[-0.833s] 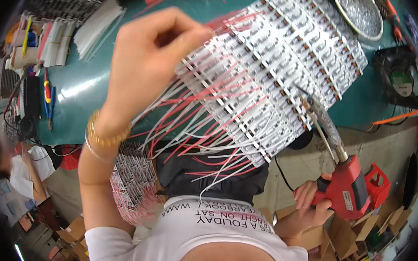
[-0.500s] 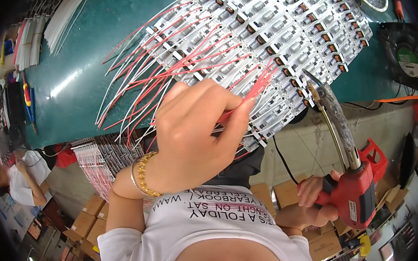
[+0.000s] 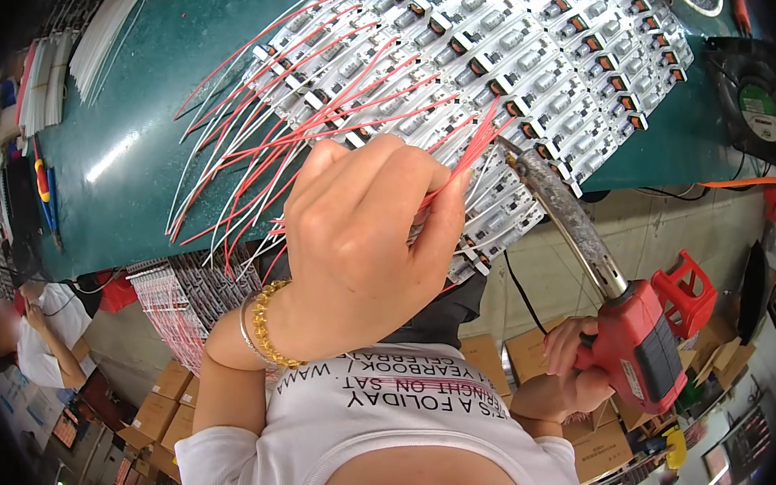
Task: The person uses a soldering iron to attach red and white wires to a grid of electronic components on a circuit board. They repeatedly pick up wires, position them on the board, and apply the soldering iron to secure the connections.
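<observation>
My left hand is closed over the near edge of a panel of small circuit boards, pinching a bunch of red wires between thumb and fingers. The ends of these wires fan out over the boards. In my right hand is a red soldering gun, gripped by its handle. Its long, darkened barrel slants up and left, with the tip close to the wire ends; whether it touches a board I cannot tell. Soldered red and white wires trail off the boards' left side.
The panel lies on a green work surface. A solder spool on a black holder stands at the right, near an orange cable. At the left are white wire bundles and a screwdriver. Below are a red stool and cardboard boxes.
The soldering gun has moved left, bringing its tip from the panel's right edge to beside the red wire ends. My left hand and the panel have shifted slightly left.
</observation>
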A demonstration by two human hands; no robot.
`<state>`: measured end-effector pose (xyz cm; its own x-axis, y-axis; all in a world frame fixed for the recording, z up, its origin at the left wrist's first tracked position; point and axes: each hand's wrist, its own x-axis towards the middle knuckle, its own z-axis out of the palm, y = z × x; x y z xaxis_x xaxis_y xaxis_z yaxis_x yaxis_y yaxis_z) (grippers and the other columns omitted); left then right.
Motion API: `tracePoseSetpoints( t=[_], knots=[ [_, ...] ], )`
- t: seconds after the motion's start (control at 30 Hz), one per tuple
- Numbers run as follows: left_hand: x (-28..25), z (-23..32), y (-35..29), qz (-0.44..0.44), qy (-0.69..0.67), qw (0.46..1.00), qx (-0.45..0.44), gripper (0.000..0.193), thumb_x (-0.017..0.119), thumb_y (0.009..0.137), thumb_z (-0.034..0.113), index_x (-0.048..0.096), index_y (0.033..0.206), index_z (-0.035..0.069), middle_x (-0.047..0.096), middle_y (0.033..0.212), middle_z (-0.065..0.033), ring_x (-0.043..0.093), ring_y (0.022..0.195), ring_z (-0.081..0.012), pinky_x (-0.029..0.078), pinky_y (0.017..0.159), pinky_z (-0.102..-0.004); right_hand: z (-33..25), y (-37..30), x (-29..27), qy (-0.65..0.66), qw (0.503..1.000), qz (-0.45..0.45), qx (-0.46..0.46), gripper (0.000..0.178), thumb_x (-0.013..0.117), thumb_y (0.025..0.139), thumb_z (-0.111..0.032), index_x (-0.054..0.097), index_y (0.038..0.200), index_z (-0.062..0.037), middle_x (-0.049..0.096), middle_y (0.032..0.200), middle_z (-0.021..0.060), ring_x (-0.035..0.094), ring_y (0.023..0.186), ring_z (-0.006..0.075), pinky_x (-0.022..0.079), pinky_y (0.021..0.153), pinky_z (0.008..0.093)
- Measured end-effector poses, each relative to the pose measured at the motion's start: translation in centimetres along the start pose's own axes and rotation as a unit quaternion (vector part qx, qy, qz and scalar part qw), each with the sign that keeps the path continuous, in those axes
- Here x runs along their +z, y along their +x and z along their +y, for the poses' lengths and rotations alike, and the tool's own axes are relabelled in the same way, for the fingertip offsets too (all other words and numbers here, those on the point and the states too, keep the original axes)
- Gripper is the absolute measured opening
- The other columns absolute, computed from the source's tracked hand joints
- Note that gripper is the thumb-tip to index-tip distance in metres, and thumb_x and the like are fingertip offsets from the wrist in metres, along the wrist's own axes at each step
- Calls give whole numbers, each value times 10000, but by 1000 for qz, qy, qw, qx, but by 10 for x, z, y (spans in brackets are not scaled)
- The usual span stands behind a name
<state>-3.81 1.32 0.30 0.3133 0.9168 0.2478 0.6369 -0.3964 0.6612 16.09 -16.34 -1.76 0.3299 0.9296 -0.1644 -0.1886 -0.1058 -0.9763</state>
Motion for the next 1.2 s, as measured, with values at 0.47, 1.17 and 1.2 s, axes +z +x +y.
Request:
tracePoseSetpoints(
  t=[0.47, 1.17, 1.2],
  knots=[
    [2, -1, -2, 19, 9, 1000, 12, 162, 695, 694, -4, 562, 634, 67, 478, 567, -12, 359, 492, -147, 287, 480, -281, -11, 8, 9, -41, 998, -32, -43, 770, 583, 778, -577, 411, 1194, 48, 440, 459, -13, 425, 383, 114, 353, 437, 251],
    [5, 7, -7, 25, 13, 999, 32, 142, 699, 704, 19, 575, 658, 70, 495, 575, 1, 452, 540, -148, 326, 680, -295, -9, 0, 7, 22, 993, 25, -109, 751, 568, 782, -586, 383, 1186, 20, 448, 477, -15, 436, 376, 115, 395, 435, 262],
    [8, 6, -7, 28, 16, 998, 46, 169, 695, 707, 18, 553, 646, 85, 484, 578, 3, 444, 535, -157, 316, 669, -306, -9, -1, 9, 11, 993, 39, -114, 748, 568, 782, -586, 388, 1181, 21, 448, 477, -14, 436, 377, 115, 394, 434, 261]
  ],
)
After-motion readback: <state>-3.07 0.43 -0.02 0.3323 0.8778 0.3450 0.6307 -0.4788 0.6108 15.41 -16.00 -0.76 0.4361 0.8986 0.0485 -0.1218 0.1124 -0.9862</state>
